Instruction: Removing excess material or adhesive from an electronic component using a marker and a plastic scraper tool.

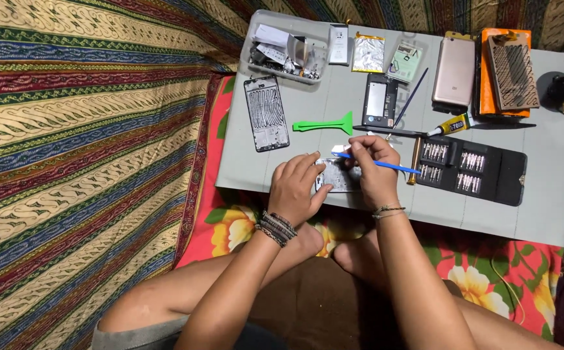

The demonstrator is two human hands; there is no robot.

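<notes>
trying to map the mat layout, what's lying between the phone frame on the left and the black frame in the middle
In the head view, a green plastic pry tool lies on the grey mat between the phone frame at left and the black frame, handle end toward the left frame.

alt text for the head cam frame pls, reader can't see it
Seen from above, a seated person's left hand steadies an opened phone on a grey mat while the right hand works a thin blue tool at it. Around them lie a green pry tool, a black screwdriver-bit case, a glue tube, phone parts and a clear parts tray.
</notes>
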